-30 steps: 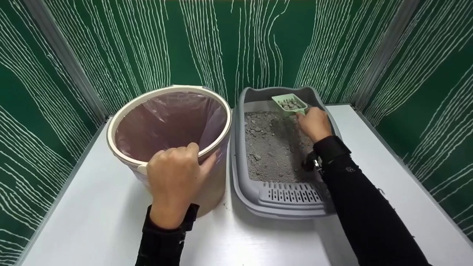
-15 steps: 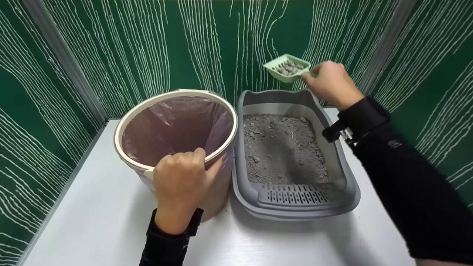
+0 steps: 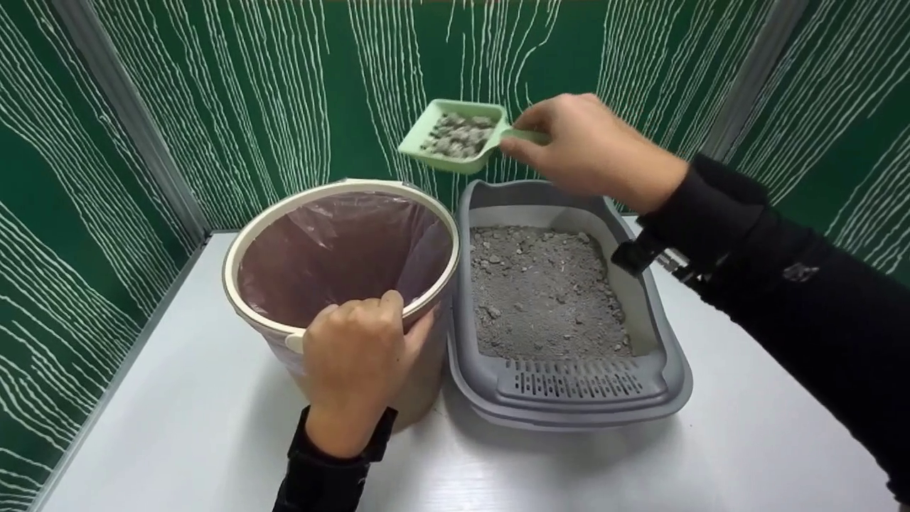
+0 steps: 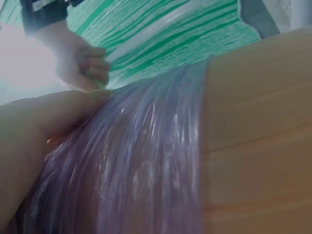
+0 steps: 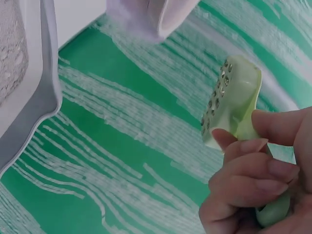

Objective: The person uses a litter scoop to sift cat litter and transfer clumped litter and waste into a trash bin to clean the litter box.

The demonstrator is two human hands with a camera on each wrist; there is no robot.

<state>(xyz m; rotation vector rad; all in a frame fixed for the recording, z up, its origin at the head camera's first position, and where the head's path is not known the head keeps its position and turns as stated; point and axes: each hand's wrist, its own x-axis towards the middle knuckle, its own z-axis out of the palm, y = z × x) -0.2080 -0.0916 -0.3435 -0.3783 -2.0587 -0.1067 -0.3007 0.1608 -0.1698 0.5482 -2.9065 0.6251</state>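
Green walls streaked with wavy white lines stand behind a white table. In the head view, a bin lined with a thin bag stands at the left, just beside a grey litter box holding litter. The left hand grips the bin's near rim, its fingers curled over it. The right hand pinches the handle of a green scoop, which is in the air above the back of the bin and box, near the gap between them. Grey clumps fill much of its tray, so this load looks gathered but not yet emptied. Lumps also lie in the litter, so more sifting probably remains.

In the left wrist view, the thumb rests along the bag where it folds over the bin's outside; the other fingers are hidden. The right hand shows blurred beyond, fingers curled.

In the right wrist view, fingers and thumb close round the scoop's handle. Clumps show through its slots, and the scoop is apart from the bin's rim.
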